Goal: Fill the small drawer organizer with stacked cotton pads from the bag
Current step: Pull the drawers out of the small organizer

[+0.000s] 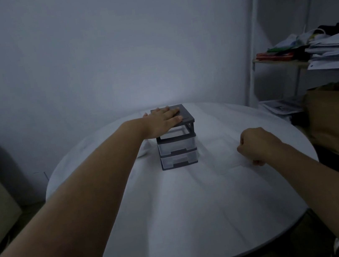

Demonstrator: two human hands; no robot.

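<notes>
1. a round white table (188,213) fills the middle of the view, dimly lit, with a plain wall behind it.
2. to the right stands a white shelf unit (254,27) holding a stack of papers (337,48). a brown bag (338,116) sits lower down beside the table's edge.
3. the small drawer organizer (178,149) stands upright near the far middle of the table. it has a dark frame and two clear drawers pushed in, and the top slot looks open and see-through.
4. the left hand (161,120) lies flat on the organizer's dark lid, fingers straight and together, palm pressing down — gripping nothing.
5. the right hand (257,146) rests on the table well to the right of the organizer, fingers curled into a loose fist. a faint clear outline lies just beside it, and i cannot tell whether the hand holds it.
6. a pale crumpled shape (144,148) lies just left of the organizer, partly hidden by the left forearm — too dim to identify.
</notes>
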